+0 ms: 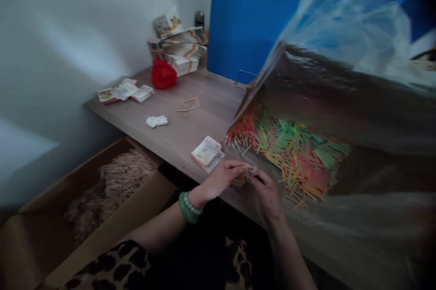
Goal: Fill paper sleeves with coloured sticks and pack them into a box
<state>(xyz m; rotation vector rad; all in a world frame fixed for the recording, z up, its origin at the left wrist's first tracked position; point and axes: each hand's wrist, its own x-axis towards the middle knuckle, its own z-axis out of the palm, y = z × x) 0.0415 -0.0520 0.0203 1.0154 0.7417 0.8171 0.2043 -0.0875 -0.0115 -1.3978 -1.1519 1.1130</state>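
Note:
Both hands meet at the table's near edge around a small pale, pinkish bundle (242, 178), mostly covered by the fingers. My left hand (226, 176), with a green bangle and a beaded bracelet at the wrist, pinches it from the left. On its other side the bent fingers of my right hand (265, 190) press against it. Just beyond my left hand lie small printed packets (207, 150). Many thin coloured sticks (296, 154), red, green and yellow, spill out to the right of my right hand.
Over the sticks leans a large container lined with clear plastic (340, 86). A cardboard box (143, 208) at lower left holds many pinkish bundles (119, 176). Farther back are a red bag (163, 74), stacked paper packs (185, 49), crumpled white tissue (157, 121) and more packets (126, 90).

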